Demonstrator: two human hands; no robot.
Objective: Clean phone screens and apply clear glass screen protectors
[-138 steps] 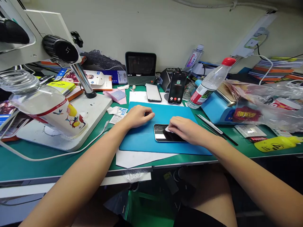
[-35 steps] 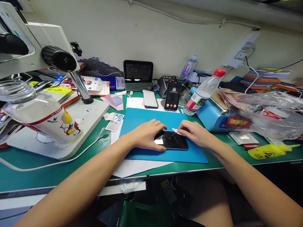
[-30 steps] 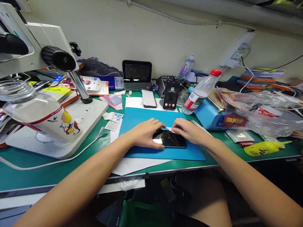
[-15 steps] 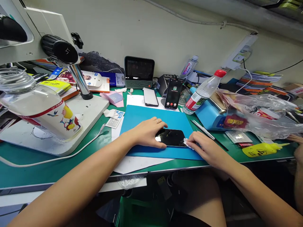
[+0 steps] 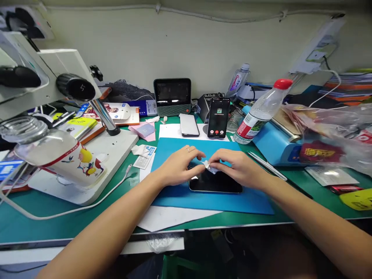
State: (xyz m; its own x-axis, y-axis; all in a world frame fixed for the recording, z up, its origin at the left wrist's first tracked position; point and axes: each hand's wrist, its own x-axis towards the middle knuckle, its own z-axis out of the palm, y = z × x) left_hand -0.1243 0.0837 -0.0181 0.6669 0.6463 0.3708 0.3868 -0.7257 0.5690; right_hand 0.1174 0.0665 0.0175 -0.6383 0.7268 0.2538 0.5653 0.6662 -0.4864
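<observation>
A smartphone with a dark, glossy screen (image 5: pixel 216 183) lies flat on a blue mat (image 5: pixel 174 197). Above its upper part, my right hand (image 5: pixel 240 166) pinches a crumpled white tissue (image 5: pixel 211 167) between thumb and fingers. My left hand (image 5: pixel 181 164) is over the phone's left end, fingers curved and thumb apart from them. The left thumb tip comes close to the tissue; whether it touches cannot be made out. Part of the phone's upper edge is hidden behind both hands.
Behind the mat, another phone (image 5: pixel 217 118) stands upright beside a red-capped bottle (image 5: pixel 261 112) and a smart display (image 5: pixel 172 97). Leftward are a microscope stand (image 5: pixel 104 116), a large jar (image 5: pixel 64 155) and a white cable (image 5: pixel 95 197). Tweezers (image 5: pixel 269 166) lie at right.
My right hand has brought the tissue from the phone's right end leftward and up toward my left hand. My left hand has loosened from the phone's left end. The camera view has shifted.
</observation>
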